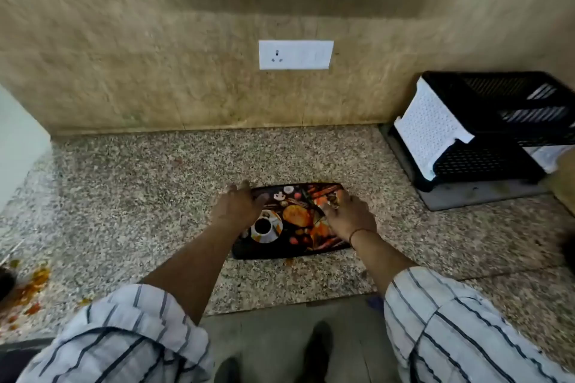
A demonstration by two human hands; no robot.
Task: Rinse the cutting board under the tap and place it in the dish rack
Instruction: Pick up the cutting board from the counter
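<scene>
This is a home kitchen. A speckled granite counter (140, 196) runs across the middle of the frame under a beige stone-look backsplash (155, 56) with a white wall socket (295, 54) at centre. A black-and-white dish rack (479, 130) stands at right, and food scraps (29, 286) lie at lower left.

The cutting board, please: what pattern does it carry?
In the head view, the cutting board is dark with printed food pictures and a coffee cup.
</scene>
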